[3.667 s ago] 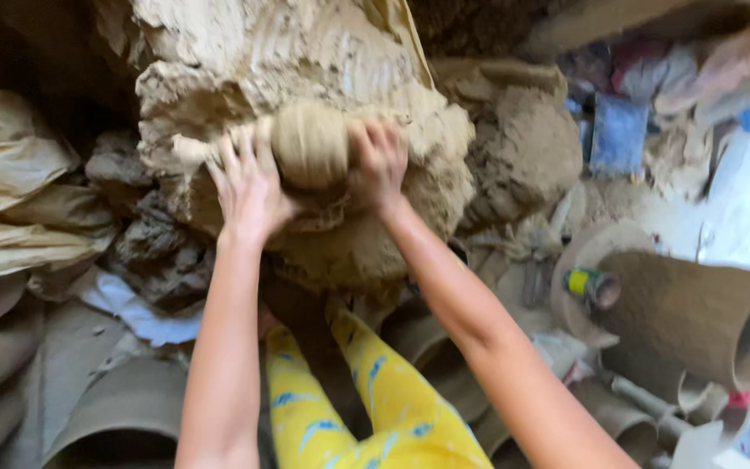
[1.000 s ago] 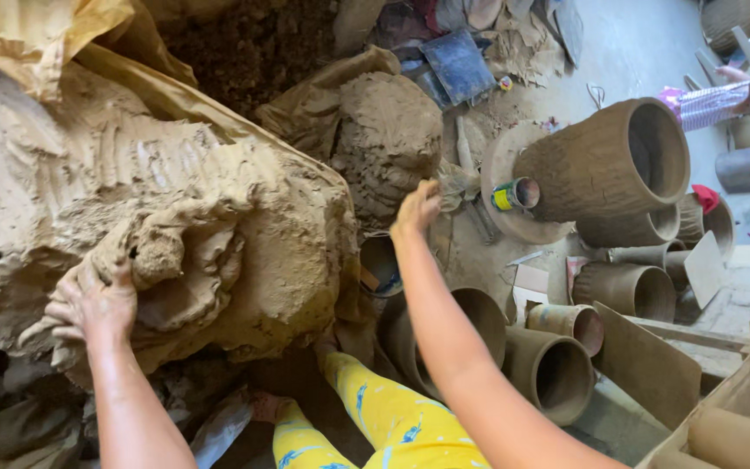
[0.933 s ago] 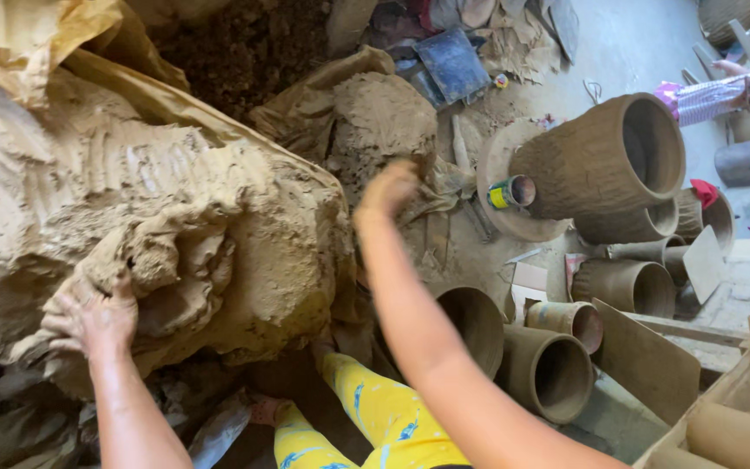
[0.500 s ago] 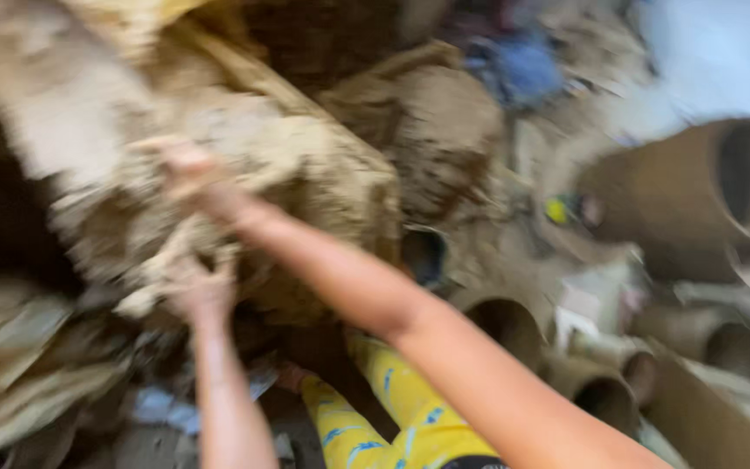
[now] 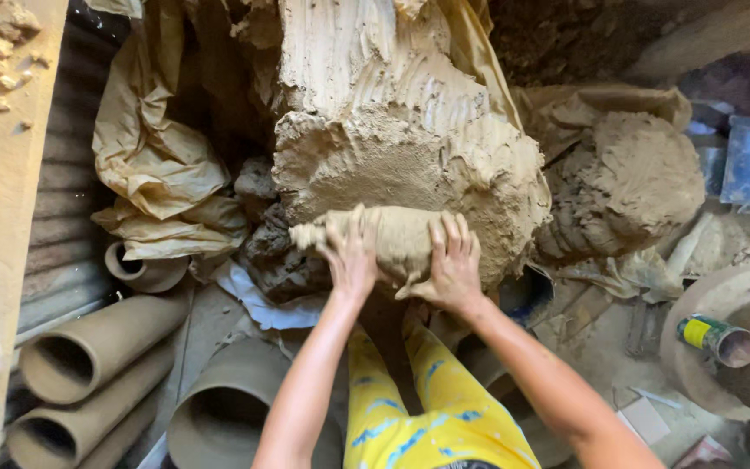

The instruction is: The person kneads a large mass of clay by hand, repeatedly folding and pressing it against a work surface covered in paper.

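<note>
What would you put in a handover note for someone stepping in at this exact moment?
Left hand: fingers spread, pressed on the tan roll-shaped lump of wet clay.
Right hand: gripping the lump's right end.
The lump lies against the front of the large ridged tan clay mound, partly pulled out.
Done: lump shaped free at the front.
Left: it is not yet lifted clear.
Nearby: clay pipes lower left, small can with yellow label right.

light: soft daylight, brighter at right | shadows: deep behind clay | focus: sharp | edges: slight wide-angle stretch

Elongated clay lump against clay mound
</note>
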